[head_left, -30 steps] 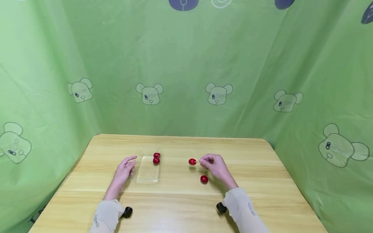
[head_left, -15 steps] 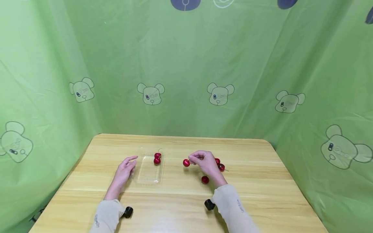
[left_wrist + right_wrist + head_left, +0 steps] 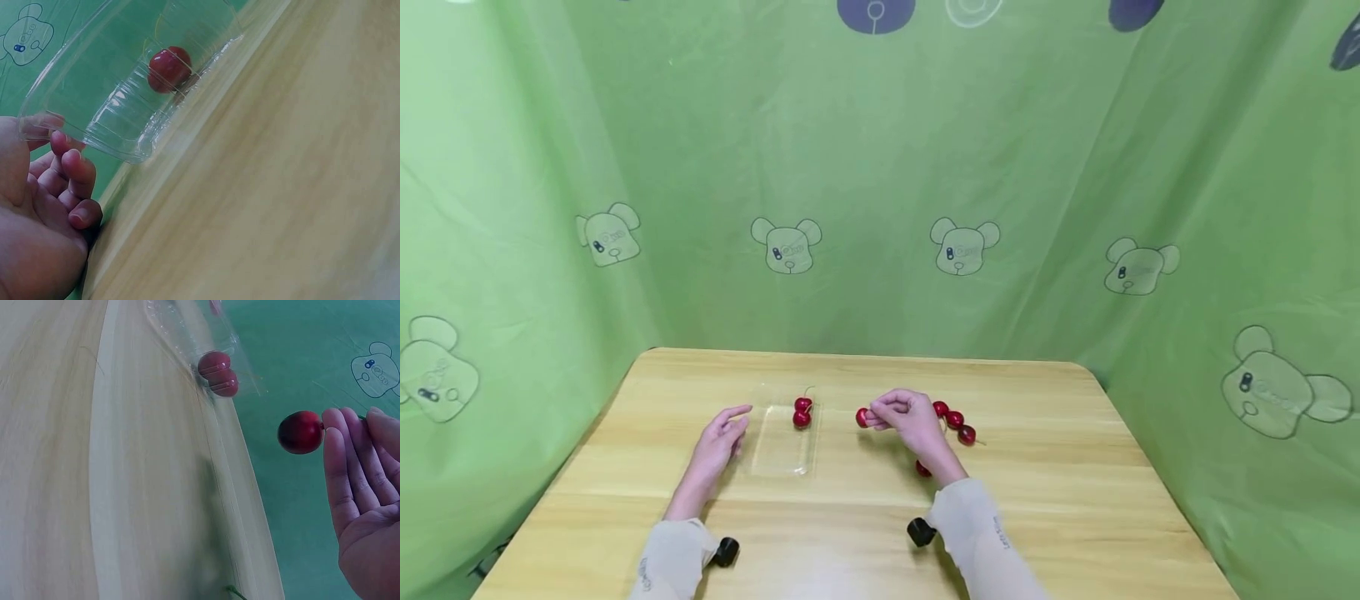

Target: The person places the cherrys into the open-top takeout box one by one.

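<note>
My right hand (image 3: pixel 906 421) pinches a red cherry (image 3: pixel 300 432) by its stem, between thumb and fingertips; the cherry hangs off the fingertips, above the table. To its left stands a clear plastic tray (image 3: pixel 775 473) with two cherries (image 3: pixel 802 412) lying at its right side, one showing a thin stem. My left hand (image 3: pixel 718 442) is at the tray's left side. Its fingers are loosely bent, with the fingertips (image 3: pixel 74 156) right at the tray's rim in the left wrist view; one finger overlaps the clear plastic there.
Several loose cherries (image 3: pixel 955 419) lie on the wooden table (image 3: pixel 1060 483) behind and right of my right hand. Another cherry (image 3: pixel 922 468) is partly hidden by the right wrist. A green curtain (image 3: pixel 880 308) with bear prints surrounds the table's back and sides.
My right hand has moved left toward the tray with the cherry, uncovering loose cherries behind it. The left hand and tray have stayed in place.
</note>
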### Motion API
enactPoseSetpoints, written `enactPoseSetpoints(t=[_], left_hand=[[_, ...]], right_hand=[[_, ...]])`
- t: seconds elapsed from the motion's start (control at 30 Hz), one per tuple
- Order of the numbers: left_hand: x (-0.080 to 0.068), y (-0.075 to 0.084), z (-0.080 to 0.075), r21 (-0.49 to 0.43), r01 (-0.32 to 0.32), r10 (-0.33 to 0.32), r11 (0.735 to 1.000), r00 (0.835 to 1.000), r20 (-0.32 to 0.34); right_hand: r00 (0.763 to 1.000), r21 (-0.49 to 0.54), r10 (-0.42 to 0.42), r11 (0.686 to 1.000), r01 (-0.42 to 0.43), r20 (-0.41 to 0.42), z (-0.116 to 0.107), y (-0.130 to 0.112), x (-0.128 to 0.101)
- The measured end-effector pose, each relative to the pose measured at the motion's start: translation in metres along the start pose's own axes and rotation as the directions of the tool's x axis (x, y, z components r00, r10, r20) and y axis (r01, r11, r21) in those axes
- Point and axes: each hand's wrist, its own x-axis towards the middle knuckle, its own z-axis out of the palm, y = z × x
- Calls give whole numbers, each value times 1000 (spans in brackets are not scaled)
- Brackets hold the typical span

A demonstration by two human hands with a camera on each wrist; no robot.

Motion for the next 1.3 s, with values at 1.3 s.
enactPoseSetpoints(t=[1.3], left_hand=[[-2,3,-1,13,-13,13,1000,1000,-7]], right_hand=[[998,237,23,971,-38,65,67,11,6]])
